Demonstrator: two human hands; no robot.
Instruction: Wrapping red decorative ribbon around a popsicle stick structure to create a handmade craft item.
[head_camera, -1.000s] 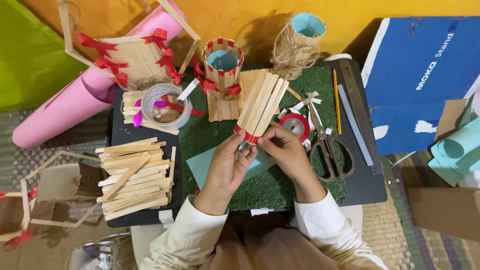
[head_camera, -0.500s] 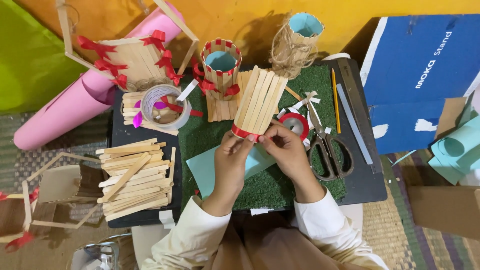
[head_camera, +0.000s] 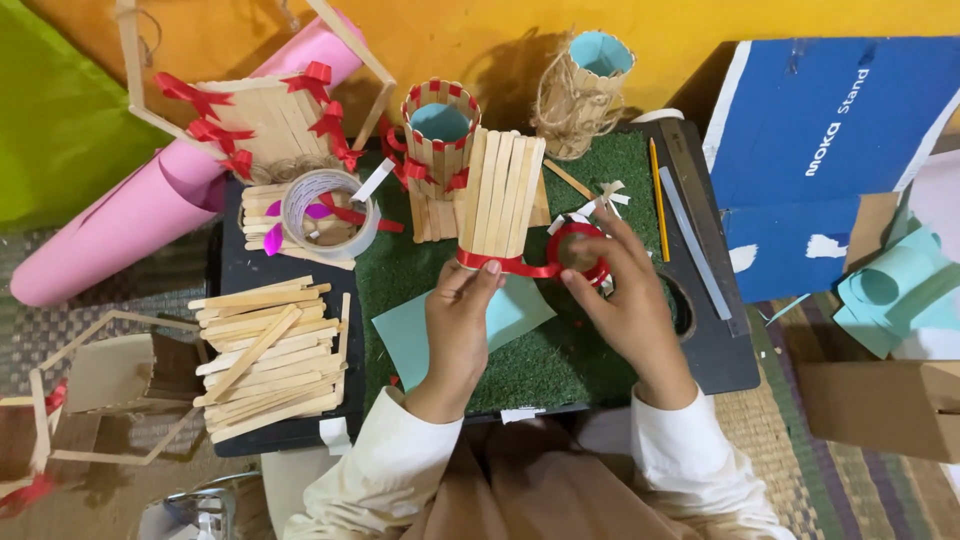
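Head view: stick panel (head_camera: 500, 195) pinched by left fingers (head_camera: 478, 278); ribbon roll (head_camera: 577, 255) under right fingers (head_camera: 600, 262).

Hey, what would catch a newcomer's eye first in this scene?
In the middle, the left hand and right hand hold a panel of wooden sticks bound with red ribbon over a green mat. At the left lies a big pink paper roll.

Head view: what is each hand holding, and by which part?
The left hand pinches the flat panel of wooden craft sticks at its bottom edge, on the red ribbon. The right hand holds the red ribbon roll.
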